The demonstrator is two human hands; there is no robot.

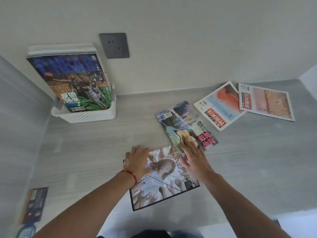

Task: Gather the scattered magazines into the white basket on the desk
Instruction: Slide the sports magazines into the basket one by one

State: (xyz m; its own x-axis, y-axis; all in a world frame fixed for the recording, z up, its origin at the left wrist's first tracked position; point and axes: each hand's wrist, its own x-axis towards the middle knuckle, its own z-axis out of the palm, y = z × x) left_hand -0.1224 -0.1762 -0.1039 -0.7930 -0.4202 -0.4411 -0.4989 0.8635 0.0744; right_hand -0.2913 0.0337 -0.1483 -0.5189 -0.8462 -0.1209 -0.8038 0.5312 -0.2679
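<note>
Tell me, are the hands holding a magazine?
Not gripped yet. The left hand rests flat on the black-bordered magazine at its far-left corner; the right hand lies open across its far-right corner.

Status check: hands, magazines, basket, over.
Left hand and right hand flat on nearest magazine. White basket holds some upright. Three more loose. Path clear.
</note>
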